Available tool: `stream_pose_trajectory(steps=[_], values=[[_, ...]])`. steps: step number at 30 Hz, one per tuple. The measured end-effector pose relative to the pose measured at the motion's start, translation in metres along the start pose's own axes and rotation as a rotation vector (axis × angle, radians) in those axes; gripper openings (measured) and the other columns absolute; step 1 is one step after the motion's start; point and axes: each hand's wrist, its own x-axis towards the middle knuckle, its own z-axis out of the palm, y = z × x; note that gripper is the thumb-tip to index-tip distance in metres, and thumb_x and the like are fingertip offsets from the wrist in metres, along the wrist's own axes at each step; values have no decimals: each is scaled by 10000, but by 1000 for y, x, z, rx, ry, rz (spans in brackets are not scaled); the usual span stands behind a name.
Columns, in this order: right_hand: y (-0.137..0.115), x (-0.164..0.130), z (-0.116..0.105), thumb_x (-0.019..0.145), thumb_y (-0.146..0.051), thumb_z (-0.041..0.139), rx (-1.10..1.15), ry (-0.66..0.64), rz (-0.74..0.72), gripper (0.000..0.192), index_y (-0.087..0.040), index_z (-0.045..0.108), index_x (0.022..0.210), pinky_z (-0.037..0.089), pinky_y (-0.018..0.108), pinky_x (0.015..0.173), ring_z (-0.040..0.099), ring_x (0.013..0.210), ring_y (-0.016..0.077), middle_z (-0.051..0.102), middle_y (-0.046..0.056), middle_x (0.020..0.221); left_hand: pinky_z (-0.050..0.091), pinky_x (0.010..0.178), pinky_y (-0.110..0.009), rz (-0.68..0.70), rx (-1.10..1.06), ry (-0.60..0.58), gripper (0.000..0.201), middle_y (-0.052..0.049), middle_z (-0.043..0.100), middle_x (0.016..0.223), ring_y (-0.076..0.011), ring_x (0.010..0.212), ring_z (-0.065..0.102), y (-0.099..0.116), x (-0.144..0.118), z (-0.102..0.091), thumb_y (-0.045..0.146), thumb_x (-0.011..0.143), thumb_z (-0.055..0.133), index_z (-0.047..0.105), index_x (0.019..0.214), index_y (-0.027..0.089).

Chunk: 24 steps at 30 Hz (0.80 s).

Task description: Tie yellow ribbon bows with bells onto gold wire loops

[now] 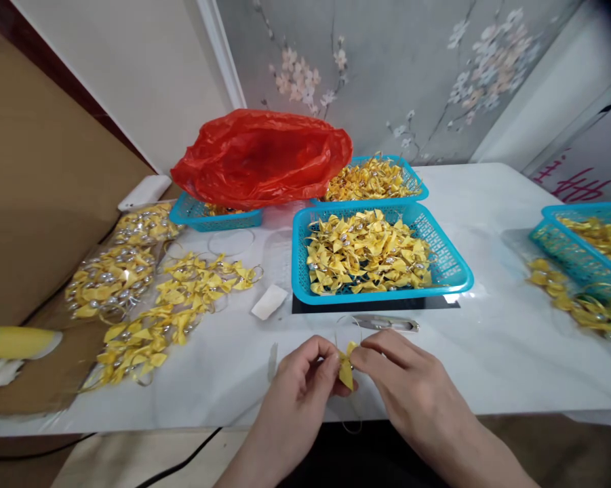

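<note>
Both hands meet at the near edge of the white table [493,352]. My left hand [305,379] and my right hand [401,379] pinch one small yellow ribbon bow [346,369] between their fingertips. A thin gold wire ring [350,423] hangs from the bow below the table edge. Just beyond the hands stands a blue basket [450,271] filled with many yellow bows with silver beads. A small pair of metal snips [386,323] lies between that basket and my fingers.
Loose bows on rings [183,298] lie spread at the left, with bagged ones [112,271] beside them. A red plastic bag [262,156] covers a blue basket [203,215] at the back; another basket [414,183] sits behind, one more [564,251] at right. A white scrap [268,301] lies mid-table.
</note>
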Motion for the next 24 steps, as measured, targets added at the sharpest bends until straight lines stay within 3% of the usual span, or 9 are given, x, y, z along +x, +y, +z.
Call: stream_pose_trajectory(steps=[3,8,13,24], values=[[-4,2,3,1008,-145,413,-10,21,10,255,-193,625,873,511,258,575,600,662,170,614,37,770,470,706,-284,38,4,-14,260,0,597,724,-166,721,577,2,0,0,371,950,502,559,774,188],[-6,1,9,1005,-121,378,-49,76,-5,239,-149,614,1033,513,286,548,587,630,189,601,47,741,453,731,-290,65,-33,-54,244,-8,581,754,-172,756,546,2,-1,1,357,945,523,583,788,180],[-3,0,6,990,-82,370,-114,116,-49,295,-156,654,955,509,281,575,604,671,193,626,69,768,435,700,-278,66,-14,1,147,-11,572,785,-172,755,521,1,0,1,271,852,638,583,749,181],[-6,7,-1,1021,-117,296,-190,78,-75,389,-192,650,877,453,295,539,559,617,196,610,51,734,473,718,-271,38,-82,66,270,2,588,734,-160,731,559,2,-1,1,382,933,557,560,750,184]])
